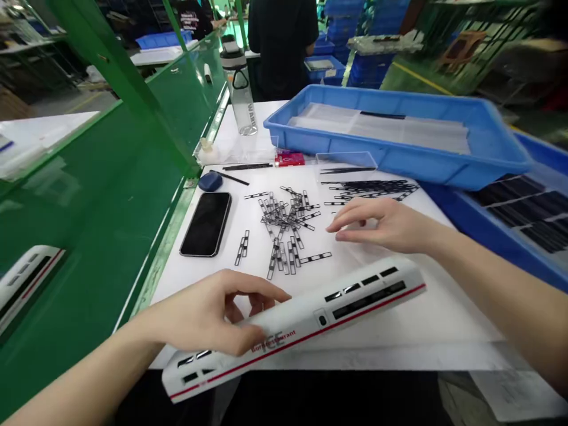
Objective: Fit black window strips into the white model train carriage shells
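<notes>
My left hand grips the upper edge of a white ICE model train shell, which has a red stripe and black window openings. The shell lies low across the front of a white work sheet. My right hand hovers with its fingers apart, holding nothing, just right of a tangled pile of small black window-like frame strips. A denser row of black strips lies beyond those fingers. A few loose strips lie nearer the shell.
A black smartphone and a blue pouch lie left of the pile. Behind stand a blue tray of flat sheets, a clear water bottle and a red packet. A green-edged bench runs along the left; a person stands beyond.
</notes>
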`<state>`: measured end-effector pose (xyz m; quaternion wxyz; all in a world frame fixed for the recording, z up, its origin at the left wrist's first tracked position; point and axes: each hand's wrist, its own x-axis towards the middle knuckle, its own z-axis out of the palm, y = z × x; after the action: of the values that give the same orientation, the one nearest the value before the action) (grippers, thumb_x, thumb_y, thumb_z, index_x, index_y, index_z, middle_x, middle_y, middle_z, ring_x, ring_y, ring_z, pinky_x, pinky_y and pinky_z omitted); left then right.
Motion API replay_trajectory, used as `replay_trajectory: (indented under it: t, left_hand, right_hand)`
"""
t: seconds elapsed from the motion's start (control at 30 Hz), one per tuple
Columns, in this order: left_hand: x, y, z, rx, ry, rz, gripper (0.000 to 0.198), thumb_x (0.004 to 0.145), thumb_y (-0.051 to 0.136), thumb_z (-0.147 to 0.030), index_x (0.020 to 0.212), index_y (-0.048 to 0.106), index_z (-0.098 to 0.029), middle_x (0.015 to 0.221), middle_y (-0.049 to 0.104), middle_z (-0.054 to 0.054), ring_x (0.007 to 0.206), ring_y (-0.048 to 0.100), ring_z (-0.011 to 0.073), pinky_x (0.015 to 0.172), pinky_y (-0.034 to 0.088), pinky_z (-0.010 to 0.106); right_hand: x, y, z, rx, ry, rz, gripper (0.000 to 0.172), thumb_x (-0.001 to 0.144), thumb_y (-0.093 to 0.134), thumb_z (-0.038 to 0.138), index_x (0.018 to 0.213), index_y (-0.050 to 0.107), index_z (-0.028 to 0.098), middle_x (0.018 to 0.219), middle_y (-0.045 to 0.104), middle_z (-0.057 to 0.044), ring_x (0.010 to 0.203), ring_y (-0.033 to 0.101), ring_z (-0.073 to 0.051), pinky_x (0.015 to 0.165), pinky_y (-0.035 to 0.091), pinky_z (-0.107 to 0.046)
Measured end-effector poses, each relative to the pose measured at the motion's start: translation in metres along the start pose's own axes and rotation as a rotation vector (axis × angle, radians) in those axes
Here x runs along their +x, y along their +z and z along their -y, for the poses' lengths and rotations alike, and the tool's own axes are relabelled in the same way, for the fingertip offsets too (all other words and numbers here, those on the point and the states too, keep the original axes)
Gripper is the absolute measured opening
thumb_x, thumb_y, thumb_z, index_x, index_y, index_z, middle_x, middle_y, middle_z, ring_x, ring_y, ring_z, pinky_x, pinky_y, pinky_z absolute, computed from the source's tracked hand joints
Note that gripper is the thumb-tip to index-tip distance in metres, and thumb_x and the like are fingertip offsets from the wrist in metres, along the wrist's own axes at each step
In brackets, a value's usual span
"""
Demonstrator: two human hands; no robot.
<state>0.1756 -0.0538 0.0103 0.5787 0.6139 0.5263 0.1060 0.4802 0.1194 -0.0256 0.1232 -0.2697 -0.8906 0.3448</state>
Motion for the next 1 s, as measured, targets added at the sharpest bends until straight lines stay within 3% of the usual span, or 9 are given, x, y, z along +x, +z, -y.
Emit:
replay_trajectory:
  t: [0.17, 0.3, 0.4, 0.5, 0.6, 0.7, 0.83, 0.9, 1.0]
  left_hand:
    - [-0.012, -0.002, 0.011, -0.049, -0.008, -0.007, 0.043, 0.088, 0.070, -0.026, 0.131, 0.075, -0.023, 0.123, 0.077, 0.007, 0.102, 0.072, 0.0189, 0.074, 0.057, 0.018]
    - [-0.011, -0.003, 0.013, -0.183, -0.035, 0.106, 0.043, 0.093, 0.070, -0.032, 0.134, 0.071, -0.021, 0.110, 0.080, 0.008, 0.084, 0.072, 0.0164, 0.065, 0.054, 0.019]
    - [0.002, -0.001, 0.008, -0.362, -0.047, 0.260, 0.051, 0.083, 0.078, -0.029, 0.132, 0.072, -0.021, 0.105, 0.080, 0.008, 0.083, 0.073, 0.0177, 0.065, 0.055, 0.020]
    - [0.022, 0.006, -0.001, -0.419, 0.012, 0.370, 0.074, 0.064, 0.083, -0.017, 0.136, 0.070, -0.023, 0.126, 0.077, 0.010, 0.107, 0.074, 0.0259, 0.076, 0.059, 0.024]
    - [0.045, 0.019, -0.013, -0.339, 0.088, 0.350, 0.074, 0.075, 0.081, -0.020, 0.146, 0.062, -0.026, 0.139, 0.071, 0.011, 0.118, 0.070, 0.0262, 0.076, 0.058, 0.023]
    - [0.064, 0.030, -0.020, -0.297, 0.096, 0.320, 0.060, 0.095, 0.073, -0.032, 0.152, 0.055, -0.027, 0.143, 0.068, 0.012, 0.108, 0.071, 0.0199, 0.071, 0.056, 0.020]
    - [0.076, 0.027, -0.016, -0.345, 0.097, 0.311, 0.050, 0.100, 0.068, -0.033, 0.149, 0.057, -0.028, 0.144, 0.069, 0.009, 0.112, 0.072, 0.0220, 0.086, 0.060, 0.027]
    - [0.074, 0.020, -0.010, -0.371, 0.084, 0.376, 0.068, 0.091, 0.071, -0.017, 0.154, 0.052, -0.035, 0.157, 0.061, 0.005, 0.136, 0.064, 0.0275, 0.098, 0.061, 0.030]
    - [0.065, 0.013, 0.000, -0.368, 0.037, 0.432, 0.102, 0.071, 0.061, 0.005, 0.158, 0.046, -0.047, 0.169, 0.045, -0.010, 0.161, 0.036, 0.0235, 0.120, 0.048, 0.028]
  right_hand:
    - [0.007, 0.023, 0.000, -0.111, -0.180, 0.078, 0.024, 0.099, 0.069, 0.042, 0.103, 0.087, 0.027, 0.104, 0.079, -0.008, 0.092, 0.072, -0.026, 0.083, 0.055, -0.040]
    - [0.010, 0.029, -0.002, -0.105, -0.212, 0.020, 0.029, 0.103, 0.060, 0.038, 0.096, 0.084, 0.025, 0.099, 0.078, -0.008, 0.090, 0.071, -0.025, 0.080, 0.054, -0.040]
    - [0.002, 0.013, 0.007, -0.080, -0.081, -0.130, 0.026, 0.103, 0.058, 0.040, 0.100, 0.077, 0.022, 0.100, 0.077, -0.009, 0.087, 0.070, -0.023, 0.075, 0.052, -0.037]
    - [-0.024, -0.010, 0.026, 0.050, 0.114, -0.352, 0.023, 0.108, 0.053, 0.041, 0.105, 0.066, 0.024, 0.088, 0.073, -0.005, 0.075, 0.066, -0.018, 0.066, 0.048, -0.033]
    - [-0.060, -0.025, 0.052, 0.227, 0.281, -0.475, 0.023, 0.107, 0.057, 0.046, 0.101, 0.065, 0.026, 0.064, 0.062, 0.001, 0.056, 0.057, -0.014, 0.053, 0.045, -0.029]
    - [-0.092, -0.023, 0.077, 0.265, 0.399, -0.428, 0.029, 0.102, 0.065, 0.052, 0.094, 0.072, 0.025, 0.058, 0.062, 0.001, 0.048, 0.054, -0.012, 0.045, 0.043, -0.025]
    - [-0.112, 0.001, 0.093, 0.331, 0.500, -0.306, 0.023, 0.103, 0.063, 0.044, 0.101, 0.080, 0.029, 0.064, 0.072, 0.002, 0.043, 0.051, -0.009, 0.040, 0.041, -0.021]
    - [-0.113, 0.017, 0.096, 0.386, 0.518, -0.274, 0.018, 0.104, 0.063, 0.038, 0.107, 0.079, 0.031, 0.066, 0.073, 0.004, 0.043, 0.052, -0.008, 0.039, 0.041, -0.019]
    - [-0.108, 0.040, 0.098, 0.559, 0.535, -0.267, 0.014, 0.105, 0.064, 0.037, 0.116, 0.071, 0.033, 0.070, 0.076, 0.006, 0.050, 0.063, -0.008, 0.045, 0.048, -0.016]
